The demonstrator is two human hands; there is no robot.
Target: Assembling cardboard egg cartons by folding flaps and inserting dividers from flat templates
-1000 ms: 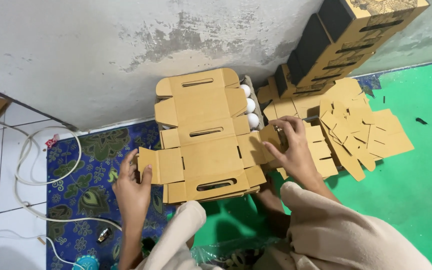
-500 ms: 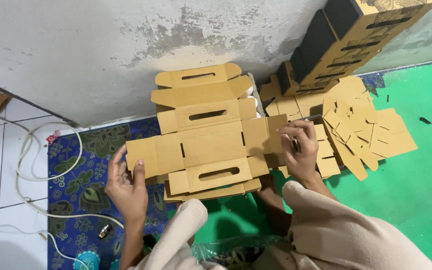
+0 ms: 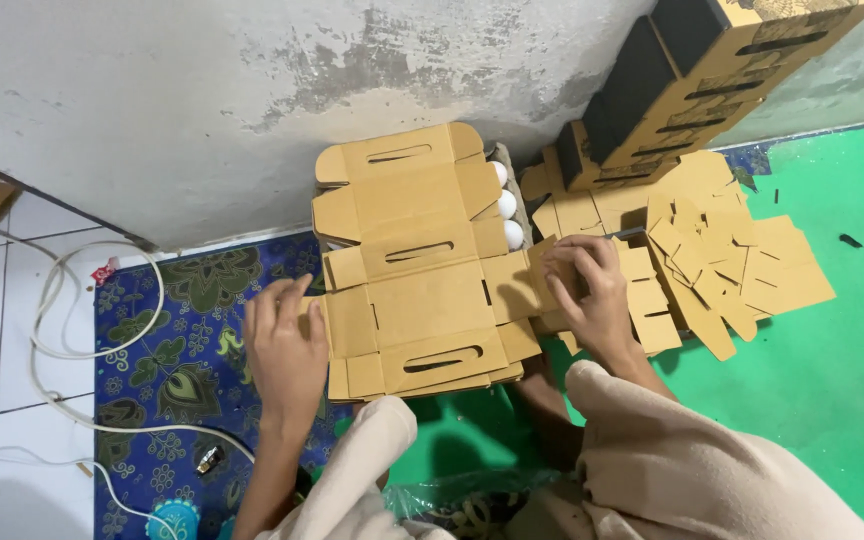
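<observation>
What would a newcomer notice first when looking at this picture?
First, the flat brown cardboard box blank spread open at the centre of the floor, with the left hand pressing its left flap and the right hand on its right flap. Next, white eggs peek out behind its upper right edge. At the right, loose cardboard cut-outs lie piled on the green mat.

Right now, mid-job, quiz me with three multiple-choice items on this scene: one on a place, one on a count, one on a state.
1. Where do the white eggs lie?
A. by the box blank's far right edge
B. on the white tiles
C. in the left hand

2. How many eggs show?
A. one
B. three
C. six

3. How is the cardboard box blank?
A. sealed shut
B. crushed
C. spread open

A: they peek out beside the blank.
B: three white rounds.
C: left hand and right hand press its side flaps.
</observation>
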